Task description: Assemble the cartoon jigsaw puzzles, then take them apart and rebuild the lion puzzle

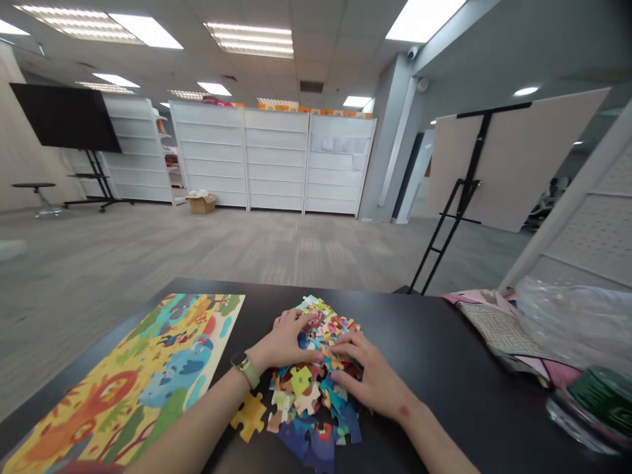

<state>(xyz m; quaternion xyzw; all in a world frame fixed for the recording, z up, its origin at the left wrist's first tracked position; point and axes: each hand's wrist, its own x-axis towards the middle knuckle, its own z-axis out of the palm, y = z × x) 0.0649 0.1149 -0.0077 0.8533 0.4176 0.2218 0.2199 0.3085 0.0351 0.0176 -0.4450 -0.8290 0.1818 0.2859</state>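
Note:
A heap of colourful jigsaw puzzle pieces (309, 398) lies on the black table (395, 316) in front of me. My left hand (284, 339), with a watch (245, 368) on its wrist, rests against the left side of the heap, fingers apart. On the opposite side my right hand (370, 372) touches the pieces with its fingers spread and slightly curved. Neither hand grips a piece that I can see. A yellow puzzle piece (249, 416) sits at the heap's lower left, below my left wrist. Parts of the heap under my fingers are hidden.
An illustrated animal picture sheet (162, 368) covers the table's left side. To the right are folded patterned cloth (498, 329), clear plastic wrapping (573, 322) and a green-labelled container (600, 408). Beyond the table stand a board on an easel (461, 191) and white shelves (276, 161).

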